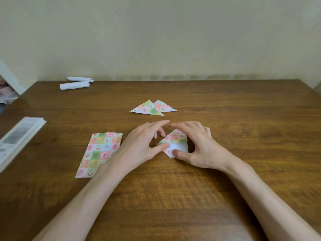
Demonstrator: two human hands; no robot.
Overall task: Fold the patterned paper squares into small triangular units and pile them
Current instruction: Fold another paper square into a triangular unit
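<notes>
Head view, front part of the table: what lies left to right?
White printed booklet → flat pastel-patterned paper sheet → left hand → half-folded patterned paper square → right hand.
</notes>
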